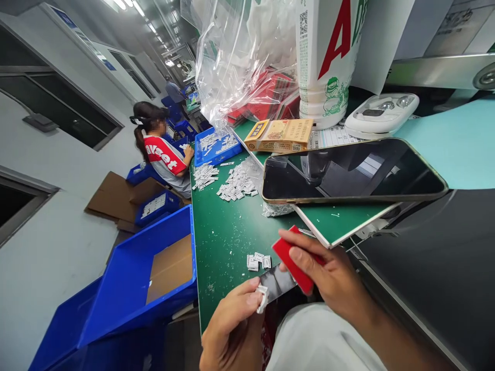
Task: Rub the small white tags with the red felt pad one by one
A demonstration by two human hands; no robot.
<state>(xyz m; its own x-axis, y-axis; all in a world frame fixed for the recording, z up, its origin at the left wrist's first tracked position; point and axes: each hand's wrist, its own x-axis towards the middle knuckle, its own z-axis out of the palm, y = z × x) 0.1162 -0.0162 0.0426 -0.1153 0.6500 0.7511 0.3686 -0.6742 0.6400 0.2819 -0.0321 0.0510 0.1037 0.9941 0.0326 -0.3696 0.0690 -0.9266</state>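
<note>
My left hand pinches a small white plastic piece between thumb and fingers, near the table's front edge. In my right hand is a flat red rectangular piece, gripped between thumb and fingers. A glossy grey strip lies between the two hands; I cannot tell whether it belongs to the red piece. Just beyond my left hand, several small white pieces rest on the green table. Farther off are a heap of similar white pieces and a pile of longer white strips.
A phone lies on a raised green board above my right hand. Behind it stand a cigarette box, a white bottle and clear plastic bags. Blue bins flank the table's left; a person sits beyond.
</note>
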